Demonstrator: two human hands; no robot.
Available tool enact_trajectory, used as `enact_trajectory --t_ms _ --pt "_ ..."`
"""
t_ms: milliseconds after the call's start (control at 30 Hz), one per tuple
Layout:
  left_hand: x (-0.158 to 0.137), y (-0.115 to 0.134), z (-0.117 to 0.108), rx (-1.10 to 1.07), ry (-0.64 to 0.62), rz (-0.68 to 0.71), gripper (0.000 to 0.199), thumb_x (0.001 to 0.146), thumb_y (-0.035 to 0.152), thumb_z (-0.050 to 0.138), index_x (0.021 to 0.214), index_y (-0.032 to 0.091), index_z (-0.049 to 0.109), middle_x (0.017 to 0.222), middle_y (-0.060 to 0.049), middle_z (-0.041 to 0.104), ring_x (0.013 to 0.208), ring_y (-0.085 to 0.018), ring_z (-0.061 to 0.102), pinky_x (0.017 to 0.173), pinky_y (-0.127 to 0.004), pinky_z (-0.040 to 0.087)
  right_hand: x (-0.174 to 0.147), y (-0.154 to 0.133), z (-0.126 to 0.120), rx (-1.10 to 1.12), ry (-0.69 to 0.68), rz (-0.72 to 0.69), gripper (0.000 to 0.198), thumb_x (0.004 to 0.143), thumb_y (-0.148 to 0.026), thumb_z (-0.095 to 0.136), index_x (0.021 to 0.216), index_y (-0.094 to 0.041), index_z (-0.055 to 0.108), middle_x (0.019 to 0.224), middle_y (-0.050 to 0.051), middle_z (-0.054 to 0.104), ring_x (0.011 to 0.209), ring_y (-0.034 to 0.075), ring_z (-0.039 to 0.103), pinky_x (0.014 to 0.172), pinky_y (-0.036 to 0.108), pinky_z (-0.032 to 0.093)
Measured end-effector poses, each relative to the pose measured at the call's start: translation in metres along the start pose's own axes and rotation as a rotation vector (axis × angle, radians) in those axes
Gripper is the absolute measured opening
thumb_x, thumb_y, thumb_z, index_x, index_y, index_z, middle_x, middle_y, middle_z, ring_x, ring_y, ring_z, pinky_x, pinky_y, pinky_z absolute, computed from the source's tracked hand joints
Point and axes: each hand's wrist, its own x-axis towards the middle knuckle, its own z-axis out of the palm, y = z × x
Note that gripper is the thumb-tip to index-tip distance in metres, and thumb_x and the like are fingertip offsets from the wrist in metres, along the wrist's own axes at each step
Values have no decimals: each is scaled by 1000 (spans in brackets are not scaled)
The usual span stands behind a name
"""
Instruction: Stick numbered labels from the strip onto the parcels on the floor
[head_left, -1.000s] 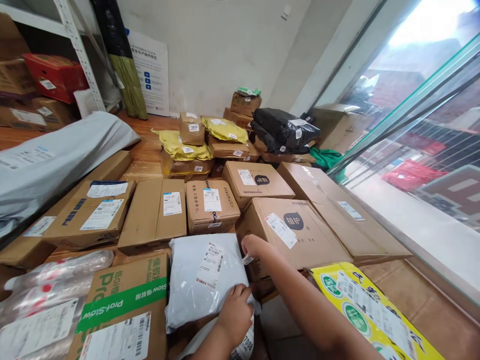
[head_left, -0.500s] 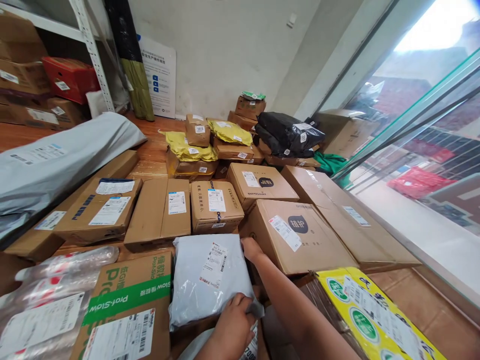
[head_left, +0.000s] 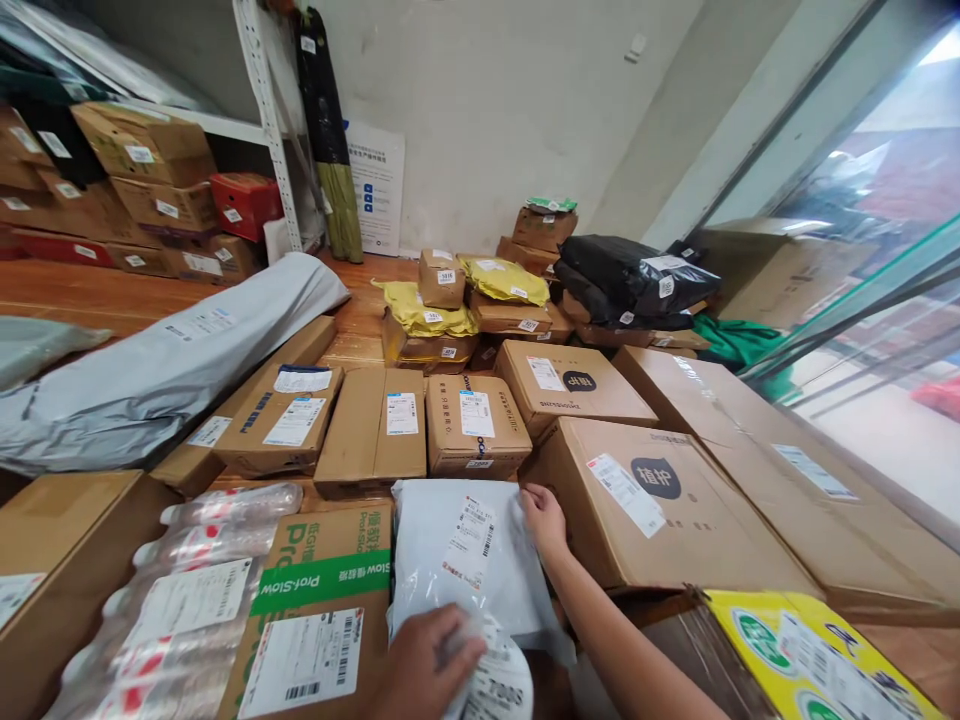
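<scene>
A white plastic mailer bag [head_left: 427,540] with a printed shipping label lies in front of me among the boxes. My right hand [head_left: 545,517] is at its far right corner, fingers curled against the edge. My left hand [head_left: 435,660] is closed at the near side of the bag, somewhat blurred. In it is a round white label roll [head_left: 501,675] with the number 7006 on its face. Left of the bag sits a Prof-Slow carton [head_left: 300,590] with a green band. A brown carton [head_left: 720,530] stands just right of my right hand.
Shrink-wrapped bottles [head_left: 180,590] lie at the left. Several brown boxes [head_left: 375,420] stand in a row beyond the bag. A yellow-topped box [head_left: 832,650] is at the lower right. Yellow and black parcels [head_left: 622,280] are piled by the wall. A long grey parcel [head_left: 187,350] and a shelf [head_left: 262,110] are farther left.
The view has swung left, so things appear farther right. My left hand has shifted off the bag's near corner, and the round label roll in it now shows more. The right hand stays at the bag's edge.
</scene>
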Motion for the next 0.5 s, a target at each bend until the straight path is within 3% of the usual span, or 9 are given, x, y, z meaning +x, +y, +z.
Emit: enact_trajectory --t_ms 67,100,133,167,233,300,400,500 --pt "-13 -4 -32 -248 140 -75 45 79 63 51 73 18 53 72 0 54 77 -18 52 72 -29 40 -28 -39 7 135 -214 -50 46 81 -56 50 92 -15 68 88 12 72 85 22 67 76 36 54" --pt "-17 -5 -47 -353 195 -104 47 76 65 54 77 18 55 74 0 56 78 -19 53 73 -29 41 -44 -60 11 268 -603 -45 55 78 -64 52 102 -16 67 94 13 72 88 23 67 75 36 53" --pt "-20 -4 -61 -420 246 -124 49 73 67 58 80 18 57 77 0 59 79 -19 54 73 -29 43 -58 -79 16 314 -888 -57 59 72 -65 62 107 -18 67 101 12 71 91 23 66 74 35 52" --pt "-22 -3 -73 -448 286 -132 52 69 69 61 81 18 58 78 0 61 79 -20 55 73 -29 44 -69 -97 22 268 -954 -125 56 66 -59 72 105 -19 68 101 9 71 87 19 65 72 31 50" --pt "-22 1 -93 -414 359 -125 56 64 72 63 78 18 60 75 -1 63 77 -20 56 71 -29 45 -81 -124 37 215 -932 -169 50 62 -53 78 99 -20 70 95 4 69 75 12 59 66 26 45" --pt "-20 4 -108 -365 399 -95 57 62 74 62 74 18 61 70 0 62 73 -19 55 68 -28 45 -78 -141 53 242 -897 -101 55 53 -55 82 93 -19 70 88 0 66 65 6 53 62 24 42" --pt "-15 5 -124 -345 436 -31 54 64 71 63 73 18 62 69 0 62 69 -18 54 65 -27 44 -60 -154 74 305 -1051 72 67 34 -57 86 85 -16 69 73 -4 63 58 5 51 56 21 38" --pt "-9 3 -137 -351 444 -9 45 66 59 69 82 18 65 79 -1 69 78 -19 59 72 -28 46 -50 -161 88 346 -1057 113 61 30 -50 89 74 -15 66 62 -5 62 56 6 52 51 21 31"
